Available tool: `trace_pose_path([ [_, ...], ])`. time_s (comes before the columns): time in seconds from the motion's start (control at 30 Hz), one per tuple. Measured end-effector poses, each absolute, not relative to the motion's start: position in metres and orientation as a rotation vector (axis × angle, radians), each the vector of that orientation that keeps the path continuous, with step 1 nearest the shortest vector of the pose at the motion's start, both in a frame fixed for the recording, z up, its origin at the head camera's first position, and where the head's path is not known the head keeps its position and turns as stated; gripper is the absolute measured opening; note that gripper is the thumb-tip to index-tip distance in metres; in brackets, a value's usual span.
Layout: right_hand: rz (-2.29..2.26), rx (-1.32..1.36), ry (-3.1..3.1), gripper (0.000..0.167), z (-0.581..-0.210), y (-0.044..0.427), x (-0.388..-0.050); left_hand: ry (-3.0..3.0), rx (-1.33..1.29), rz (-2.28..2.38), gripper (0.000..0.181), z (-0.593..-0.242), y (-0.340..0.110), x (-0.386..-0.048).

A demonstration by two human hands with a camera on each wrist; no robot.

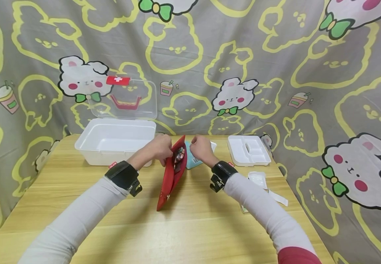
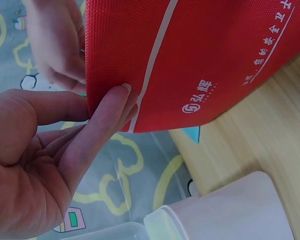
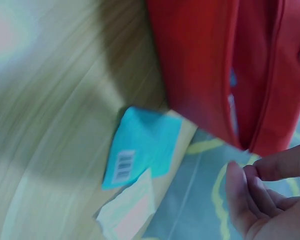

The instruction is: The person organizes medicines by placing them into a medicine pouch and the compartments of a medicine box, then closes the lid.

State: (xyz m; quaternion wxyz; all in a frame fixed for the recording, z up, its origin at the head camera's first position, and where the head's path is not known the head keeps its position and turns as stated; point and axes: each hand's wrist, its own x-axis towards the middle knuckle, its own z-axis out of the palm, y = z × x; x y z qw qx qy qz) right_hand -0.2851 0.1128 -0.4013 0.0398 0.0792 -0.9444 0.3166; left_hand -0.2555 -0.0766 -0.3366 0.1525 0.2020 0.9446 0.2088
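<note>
A red zip pouch stands on edge above the table, its mouth parted, and colourful small packs show inside. My left hand pinches its far upper edge between thumb and fingers; white lettering marks the pouch face in the left wrist view. Just beyond the end of the pouch, my right hand has loosely bent fingers with nothing visible between them. A teal packet with a barcode lies on the table below, beside a white packet.
A white box with its clear lid raised stands at the back left. At the back right sits a white divided tray. White packets and a strip lie near the right edge. A patterned curtain hangs behind.
</note>
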Motion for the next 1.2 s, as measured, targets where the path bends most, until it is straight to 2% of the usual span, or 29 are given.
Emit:
trace_pose_path([
  [0.27,0.781,0.146,-2.945,0.034,-0.428,0.139,-0.295,2.731,0.598,0.562,0.039,-0.338,-0.077,-0.256],
  [0.5,0.678,0.009,-3.021,0.036,-0.444,0.158,-0.296,2.741,0.602,0.56,0.031,-0.337,-0.078,-0.255],
  [0.8,0.71,-0.106,-3.141,0.052,-0.458,0.166,-0.291,2.736,0.596,0.562,0.034,-0.338,-0.077,-0.256],
  [1.0,0.74,-0.167,-3.221,0.05,-0.467,0.166,-0.294,2.749,0.625,0.547,0.035,-0.339,-0.077,-0.256],
  [1.2,0.637,-0.112,-3.321,0.043,-0.468,0.166,-0.294,2.743,0.608,0.555,0.033,-0.338,-0.077,-0.255],
])
